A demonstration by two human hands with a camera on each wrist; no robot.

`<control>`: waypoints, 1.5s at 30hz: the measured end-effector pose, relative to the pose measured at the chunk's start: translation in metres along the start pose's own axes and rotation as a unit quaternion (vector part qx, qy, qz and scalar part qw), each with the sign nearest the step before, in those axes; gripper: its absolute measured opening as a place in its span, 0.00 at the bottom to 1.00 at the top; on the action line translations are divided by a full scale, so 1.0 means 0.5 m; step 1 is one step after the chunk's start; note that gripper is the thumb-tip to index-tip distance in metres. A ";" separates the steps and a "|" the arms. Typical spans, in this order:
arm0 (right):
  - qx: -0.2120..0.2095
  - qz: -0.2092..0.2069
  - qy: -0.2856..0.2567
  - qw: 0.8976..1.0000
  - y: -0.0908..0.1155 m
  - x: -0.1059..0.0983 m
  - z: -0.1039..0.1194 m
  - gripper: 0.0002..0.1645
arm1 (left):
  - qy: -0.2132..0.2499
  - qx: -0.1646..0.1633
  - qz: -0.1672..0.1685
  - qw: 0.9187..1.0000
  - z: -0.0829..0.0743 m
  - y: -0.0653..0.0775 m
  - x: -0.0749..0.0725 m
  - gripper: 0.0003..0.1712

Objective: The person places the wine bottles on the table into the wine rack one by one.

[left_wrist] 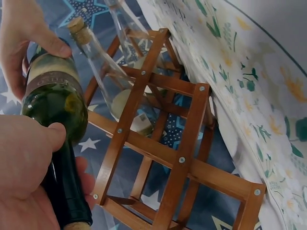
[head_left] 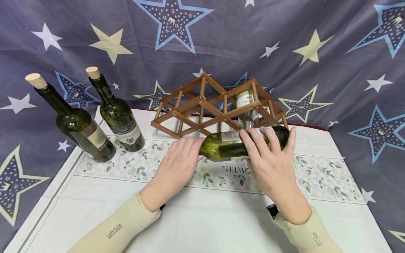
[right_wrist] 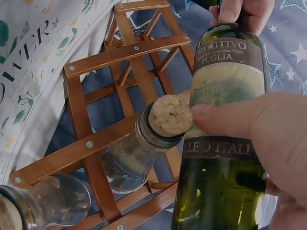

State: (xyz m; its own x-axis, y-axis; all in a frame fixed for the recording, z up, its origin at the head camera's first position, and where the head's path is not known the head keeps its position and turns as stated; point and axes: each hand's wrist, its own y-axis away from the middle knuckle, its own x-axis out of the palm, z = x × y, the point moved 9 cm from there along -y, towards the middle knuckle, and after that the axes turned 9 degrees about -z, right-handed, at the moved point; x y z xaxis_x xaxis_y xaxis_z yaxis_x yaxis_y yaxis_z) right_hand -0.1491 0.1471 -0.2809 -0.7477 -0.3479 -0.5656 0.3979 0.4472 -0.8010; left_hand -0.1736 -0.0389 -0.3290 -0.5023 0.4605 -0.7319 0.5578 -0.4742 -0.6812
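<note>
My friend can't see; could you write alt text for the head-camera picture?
A person's left hand grips the neck and right hand the body of a sideways green bottle, before a wooden rack holding clear bottles. Two dark bottles stand corked at the picture's left on a white floral tablecloth.

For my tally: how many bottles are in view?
5. The far-left bottle and neighbouring bottle stand on the table. The left hand and right hand hold a green bottle. One clear bottle and another clear bottle sit in the rack. Others may be hidden.
</note>
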 end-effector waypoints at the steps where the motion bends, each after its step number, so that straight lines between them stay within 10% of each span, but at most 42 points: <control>1: -0.001 0.002 -0.001 1.000 0.001 0.001 0.001 0.52 | -0.001 0.000 0.001 1.000 0.002 0.002 0.000 0.30; 12: -0.006 0.000 -0.028 1.000 0.004 0.001 0.006 0.56 | 0.008 0.001 -0.008 1.000 0.019 0.025 -0.007 0.30; 22: 0.005 -0.039 -0.056 0.998 0.005 -0.018 0.000 0.40 | 0.027 -0.023 -0.005 0.999 0.047 0.054 -0.015 0.28; 45: 0.133 -0.046 -0.062 0.988 0.068 -0.041 -0.128 0.49 | 0.062 -0.086 0.021 0.994 0.097 0.128 -0.016 0.25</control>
State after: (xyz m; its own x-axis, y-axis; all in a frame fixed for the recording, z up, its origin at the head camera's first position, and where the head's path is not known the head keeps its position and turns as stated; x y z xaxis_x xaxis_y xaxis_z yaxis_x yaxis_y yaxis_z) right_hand -0.1542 0.2221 -0.2842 -0.7231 -0.4817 -0.4951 0.4702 0.1818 -0.8636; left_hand -0.1658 -0.1096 -0.3677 -0.3978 0.5366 -0.7442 0.6866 -0.3639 -0.6294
